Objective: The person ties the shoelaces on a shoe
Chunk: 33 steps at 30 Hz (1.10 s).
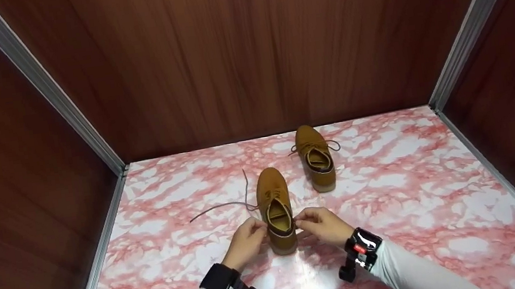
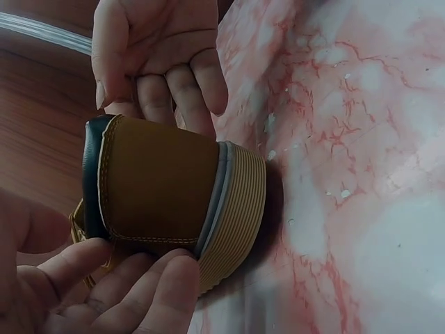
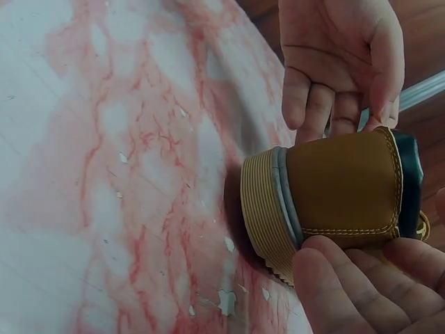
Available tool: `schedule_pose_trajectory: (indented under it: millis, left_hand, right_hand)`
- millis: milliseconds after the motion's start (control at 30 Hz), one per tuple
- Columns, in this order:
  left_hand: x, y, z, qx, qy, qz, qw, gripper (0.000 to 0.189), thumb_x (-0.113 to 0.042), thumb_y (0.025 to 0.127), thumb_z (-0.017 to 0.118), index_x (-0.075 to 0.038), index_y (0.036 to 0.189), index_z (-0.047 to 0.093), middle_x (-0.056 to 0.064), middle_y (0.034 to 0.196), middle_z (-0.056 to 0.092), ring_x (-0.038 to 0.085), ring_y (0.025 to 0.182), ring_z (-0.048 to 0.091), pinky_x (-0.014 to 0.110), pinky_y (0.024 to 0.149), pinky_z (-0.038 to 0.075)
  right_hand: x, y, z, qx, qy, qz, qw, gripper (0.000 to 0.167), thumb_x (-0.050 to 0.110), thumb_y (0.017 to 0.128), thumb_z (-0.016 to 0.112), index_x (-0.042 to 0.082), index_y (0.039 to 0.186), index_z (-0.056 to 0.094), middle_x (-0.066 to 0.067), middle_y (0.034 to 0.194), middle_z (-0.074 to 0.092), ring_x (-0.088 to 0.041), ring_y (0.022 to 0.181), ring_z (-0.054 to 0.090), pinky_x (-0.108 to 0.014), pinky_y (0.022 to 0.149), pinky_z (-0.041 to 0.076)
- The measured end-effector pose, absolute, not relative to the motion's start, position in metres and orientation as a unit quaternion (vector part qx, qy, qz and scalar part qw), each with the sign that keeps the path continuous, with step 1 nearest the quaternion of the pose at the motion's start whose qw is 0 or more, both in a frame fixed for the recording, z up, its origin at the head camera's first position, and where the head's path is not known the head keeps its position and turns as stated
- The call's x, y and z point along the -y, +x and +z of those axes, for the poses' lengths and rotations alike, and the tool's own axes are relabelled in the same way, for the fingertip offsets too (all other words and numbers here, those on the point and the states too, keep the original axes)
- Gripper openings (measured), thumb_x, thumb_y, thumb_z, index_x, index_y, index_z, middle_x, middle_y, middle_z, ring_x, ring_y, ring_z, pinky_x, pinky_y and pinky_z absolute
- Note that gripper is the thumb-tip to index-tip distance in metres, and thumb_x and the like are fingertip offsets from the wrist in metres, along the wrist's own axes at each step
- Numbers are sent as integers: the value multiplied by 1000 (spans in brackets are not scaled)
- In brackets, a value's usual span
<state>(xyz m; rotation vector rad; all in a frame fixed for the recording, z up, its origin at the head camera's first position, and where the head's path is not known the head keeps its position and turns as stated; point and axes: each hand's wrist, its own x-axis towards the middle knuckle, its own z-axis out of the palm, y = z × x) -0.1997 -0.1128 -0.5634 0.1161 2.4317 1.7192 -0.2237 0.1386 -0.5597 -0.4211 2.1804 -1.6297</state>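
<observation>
Tan shoe [image 1: 277, 210] between left hand [image 1: 246, 240] and right hand [image 1: 324, 226]; relaxed fingers of both touching its sides near heel.

Far shoe [image 1: 312, 153] behind, right of near shoe [image 1: 277, 211]

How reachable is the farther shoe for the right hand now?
Probably yes: only bare patterned surface shows between the right hand and the farther shoe. That hand is at the side of the nearer shoe, though, so it would likely need to release that first.
</observation>
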Motion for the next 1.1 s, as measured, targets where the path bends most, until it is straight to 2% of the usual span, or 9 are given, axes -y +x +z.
schedule_pose_trajectory:
  millis: [133,267,500,600,733,867,1033,1100]
  left_hand:
    - [115,-196,-566,-802,32,588,101,20,-20,104,58,-1,103,64,14,106,72,32,95,74,39,78,62]
    - [117,-194,-566,-774,24,618,134,19,-19,105,57,-1,104,62,11,103,72,38,94,77,45,76,65]
    - [125,-199,-570,-766,15,629,134,11,-11,101,58,-1,105,59,22,102,75,39,92,78,46,77,65]
    - [127,-203,-575,-777,22,615,128,12,-7,98,57,1,107,61,25,102,75,35,87,78,43,75,65]
    - [130,-207,-583,-799,27,588,124,25,-8,97,57,3,117,65,23,101,76,28,82,77,40,74,64]
    - [130,-206,-587,-806,25,576,131,38,-9,98,56,4,134,62,21,98,76,23,79,75,36,70,62]
    - [124,-206,-587,-798,26,586,140,50,-7,102,49,1,151,50,20,91,71,18,67,68,31,62,59]
    - [122,-207,-587,-791,24,593,147,54,-7,102,47,-3,156,45,17,90,68,17,64,64,31,60,58]
  right_hand:
    - [-141,-218,-557,-760,-138,-598,215,32,22,106,60,-7,117,66,-23,112,75,-49,103,74,-58,88,62]
    - [-144,-216,-556,-762,-130,-596,220,30,23,105,61,-6,112,67,-19,110,77,-48,101,75,-56,87,62]
    - [-145,-222,-555,-786,-132,-565,212,26,22,103,64,-4,106,67,-25,104,74,-43,91,76,-51,81,64]
    - [-143,-226,-551,-820,-152,-524,174,19,22,101,66,3,101,67,-16,95,72,-34,82,73,-38,73,62]
    - [-133,-232,-543,-857,-212,-460,96,11,18,99,70,11,101,63,-3,92,67,-17,81,64,-25,72,53]
    - [-119,-237,-534,-874,-284,-395,14,15,13,95,74,10,106,63,-4,96,65,-18,87,64,-27,77,54]
    - [-103,-246,-531,-889,-353,-274,-94,28,7,89,79,15,115,73,-6,103,60,-19,92,62,-33,80,56]
    - [-98,-251,-532,-888,-373,-240,-125,30,3,87,79,17,113,77,-6,101,58,-19,91,59,-34,80,55]
